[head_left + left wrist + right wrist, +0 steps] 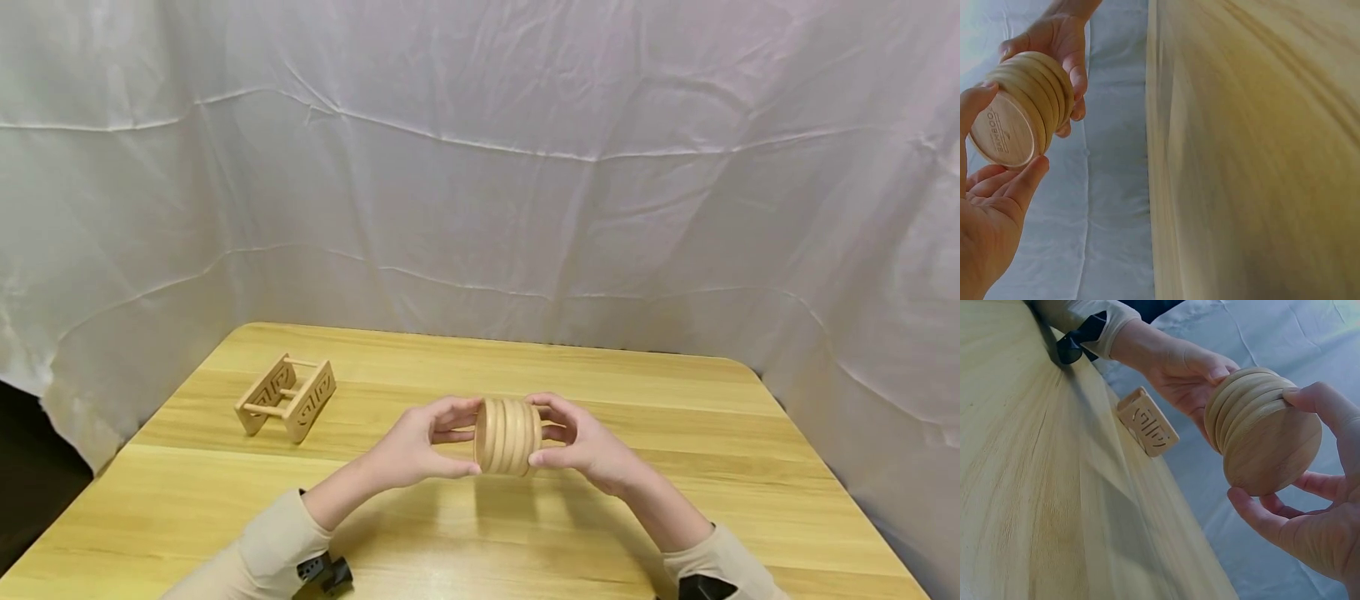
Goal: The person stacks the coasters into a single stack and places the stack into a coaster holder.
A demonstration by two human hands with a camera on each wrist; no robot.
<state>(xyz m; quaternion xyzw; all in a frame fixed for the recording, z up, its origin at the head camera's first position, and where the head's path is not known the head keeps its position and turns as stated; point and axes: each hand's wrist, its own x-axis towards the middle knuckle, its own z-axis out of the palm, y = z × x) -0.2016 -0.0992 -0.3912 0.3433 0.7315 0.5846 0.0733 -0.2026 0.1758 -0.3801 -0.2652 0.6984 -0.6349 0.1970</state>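
Note:
A stack of several round bamboo coasters (507, 437) is held on its side above the table, its discs pressed face to face. My left hand (420, 442) grips the left end, thumb and fingertips at the rim. From the other end my right hand (588, 442) holds the stack the same way. The left wrist view shows the word BAMBOO on the end coaster (1007, 131). A plain wooden face (1275, 450) shows at the other end in the right wrist view, where the discs sit slightly out of line.
A small wooden coaster rack (288, 398) with cut-out side panels and crossbars stands at the table's left. The wooden table (600, 383) has rounded far corners. Behind it and to both sides hangs a pale cloth (480, 208).

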